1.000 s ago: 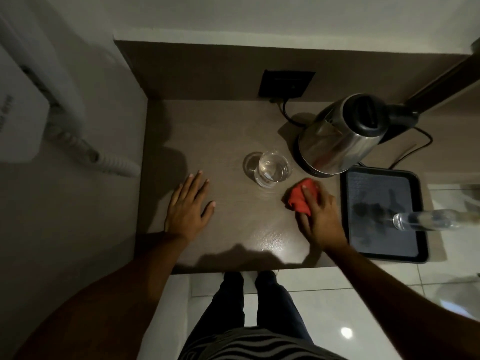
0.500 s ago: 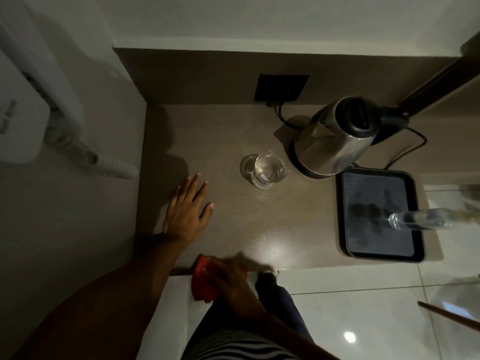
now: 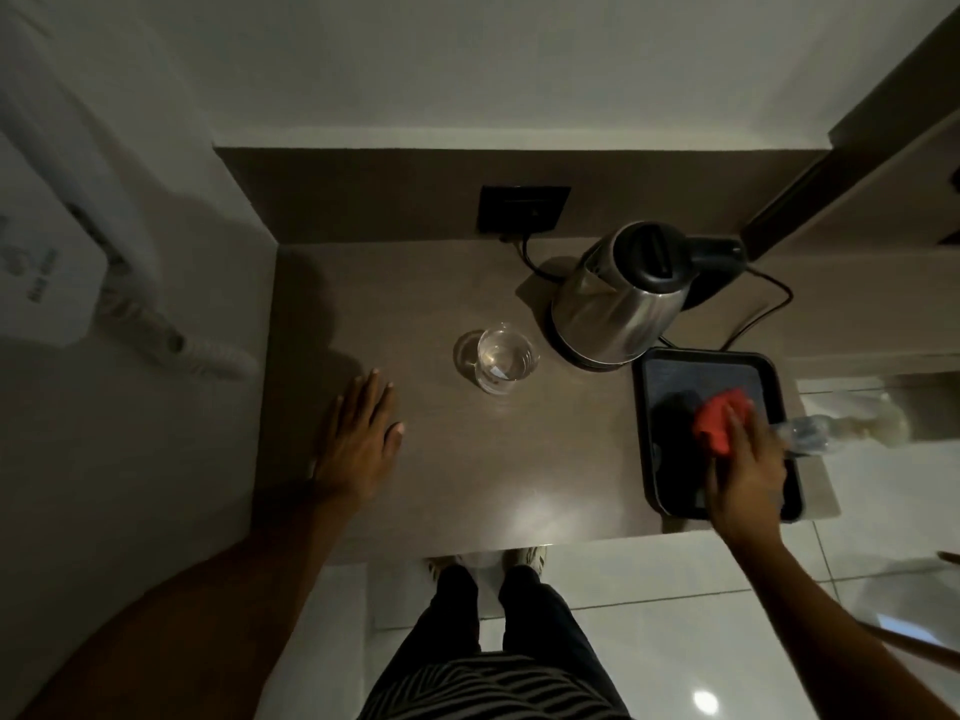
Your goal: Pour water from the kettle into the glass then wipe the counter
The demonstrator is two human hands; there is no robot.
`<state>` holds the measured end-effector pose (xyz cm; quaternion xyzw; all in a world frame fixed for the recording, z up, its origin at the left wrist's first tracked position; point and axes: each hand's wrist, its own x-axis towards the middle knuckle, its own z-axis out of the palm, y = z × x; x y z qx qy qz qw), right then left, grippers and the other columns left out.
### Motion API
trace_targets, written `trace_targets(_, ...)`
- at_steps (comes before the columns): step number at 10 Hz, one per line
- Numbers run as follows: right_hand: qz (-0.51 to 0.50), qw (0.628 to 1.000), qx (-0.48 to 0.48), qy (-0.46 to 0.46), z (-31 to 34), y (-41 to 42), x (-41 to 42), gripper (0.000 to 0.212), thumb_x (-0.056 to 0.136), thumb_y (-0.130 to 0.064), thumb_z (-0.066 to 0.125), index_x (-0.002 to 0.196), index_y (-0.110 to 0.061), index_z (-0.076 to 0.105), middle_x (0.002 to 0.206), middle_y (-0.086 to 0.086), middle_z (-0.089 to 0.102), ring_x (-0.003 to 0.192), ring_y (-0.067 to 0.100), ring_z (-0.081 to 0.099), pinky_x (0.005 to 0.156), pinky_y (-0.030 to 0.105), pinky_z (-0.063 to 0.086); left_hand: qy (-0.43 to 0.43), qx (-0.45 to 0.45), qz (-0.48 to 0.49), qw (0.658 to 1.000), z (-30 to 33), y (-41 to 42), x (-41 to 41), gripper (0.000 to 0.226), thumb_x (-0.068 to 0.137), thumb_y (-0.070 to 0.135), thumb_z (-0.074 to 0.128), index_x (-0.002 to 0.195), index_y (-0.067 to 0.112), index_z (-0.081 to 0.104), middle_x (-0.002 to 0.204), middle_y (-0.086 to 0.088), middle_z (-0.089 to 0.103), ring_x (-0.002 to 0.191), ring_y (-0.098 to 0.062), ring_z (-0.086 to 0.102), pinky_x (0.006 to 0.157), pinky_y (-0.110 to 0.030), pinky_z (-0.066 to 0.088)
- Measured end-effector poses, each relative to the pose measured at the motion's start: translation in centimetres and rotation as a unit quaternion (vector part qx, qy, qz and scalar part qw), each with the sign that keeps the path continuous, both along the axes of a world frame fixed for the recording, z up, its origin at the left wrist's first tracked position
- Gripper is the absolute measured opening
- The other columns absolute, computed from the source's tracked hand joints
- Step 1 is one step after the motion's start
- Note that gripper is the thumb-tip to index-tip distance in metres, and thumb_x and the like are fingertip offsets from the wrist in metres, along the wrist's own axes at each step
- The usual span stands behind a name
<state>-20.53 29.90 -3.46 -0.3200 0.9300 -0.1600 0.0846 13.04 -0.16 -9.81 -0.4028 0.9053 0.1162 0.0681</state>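
Note:
A steel kettle with a black lid stands on its base at the back right of the brown counter. A clear glass holding water stands in front of it, to its left. My right hand holds a red cloth over the black tray at the counter's right end. My left hand lies flat on the counter, fingers spread, left of the glass and holding nothing.
A clear plastic bottle lies at the tray's right side, partly behind my right hand. A black wall socket with the kettle's cord sits at the back. A white wall unit with a coiled cord hangs on the left.
My right hand has carried the red cloth from below the counter's front edge up and right onto the tray. One second ago it held the cloth beside the glass. My left hand stayed put.

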Motion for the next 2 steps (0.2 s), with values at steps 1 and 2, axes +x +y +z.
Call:
trace_targets(1,0.056,0.985,0.156,-0.05,-1.3,0.6,0.0,0.09,0.085,-0.069,0.018,0.156,-0.013,0.013,0.163,0.019,0.009,0.148,0.041,0.015,0.117,0.063,0.021,-0.015,0.023,0.021,0.999,0.9,0.0,-0.7,0.065,0.103,0.05,0.029,0.157,0.015,0.026,0.167,-0.009,0.009,0.153,-0.029,0.008,0.121,-0.046,0.01)
trace_targets(2,0.005,0.985,0.15,-0.08,-1.0,-0.4,0.2,0.098,0.078,-0.083,0.009,0.155,-0.023,0.014,0.165,0.01,0.008,0.15,0.033,0.012,0.117,0.061,0.016,0.023,0.023,0.014,0.999,2.6,1.0,-1.4,0.076,0.098,0.061,0.02,0.155,0.012,0.03,0.165,-0.012,0.018,0.151,-0.032,0.018,0.118,-0.048,0.023)
